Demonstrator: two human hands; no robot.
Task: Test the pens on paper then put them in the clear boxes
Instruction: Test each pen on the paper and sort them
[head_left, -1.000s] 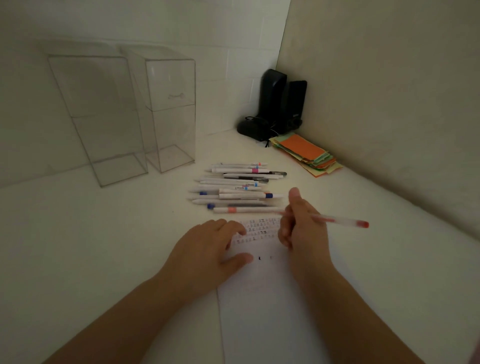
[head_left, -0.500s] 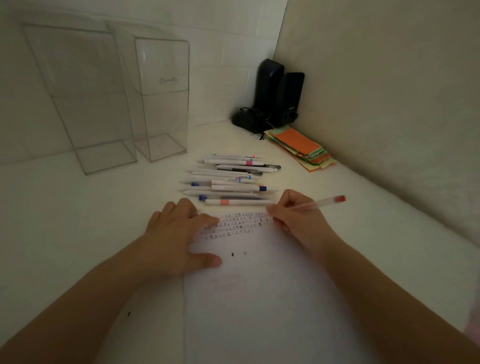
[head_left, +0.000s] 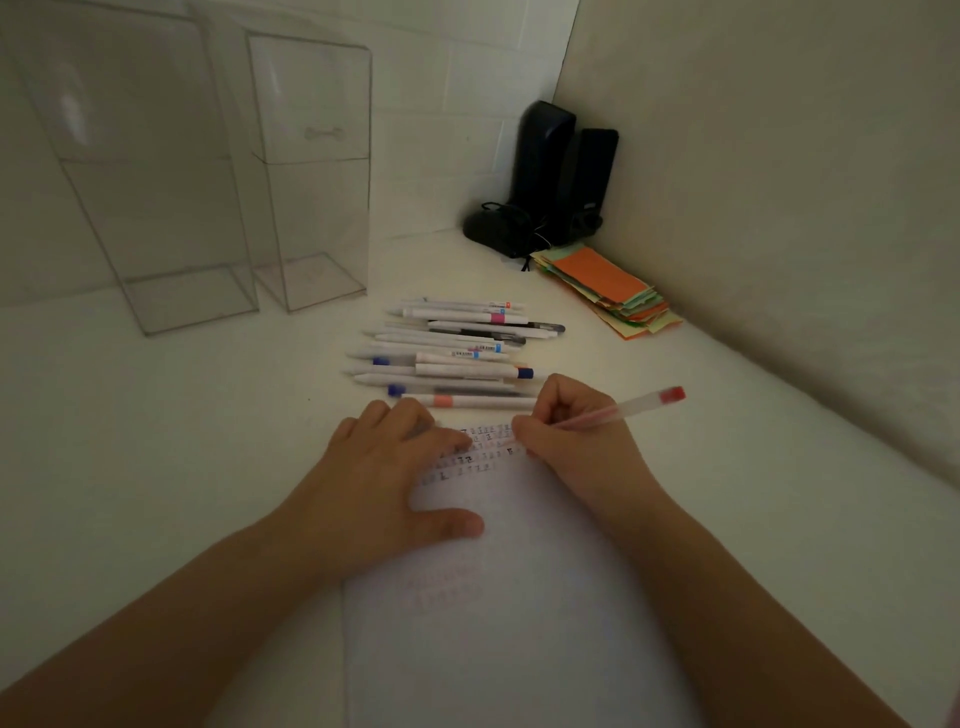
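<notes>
While the left hand (head_left: 387, 480) presses flat on the paper (head_left: 498, 597), the right hand (head_left: 563, 441) grips a red-capped pen (head_left: 631, 408).

1. The paper (head_left: 519, 597) lies on the bench (head_left: 156, 441), nearest the person.
2. The left hand (head_left: 395, 483) rests on the paper's left part; the right hand (head_left: 571, 441), at its far right edge, holds a pen (head_left: 618, 410).
3. The row of pens (head_left: 457, 353) lies just behind the paper.
4. Two clear boxes (head_left: 311, 171) stand behind and left of the pens.
5. A stack of paper slips (head_left: 608, 291) lies behind and right, before the speakers (head_left: 556, 176) in the corner.
</notes>
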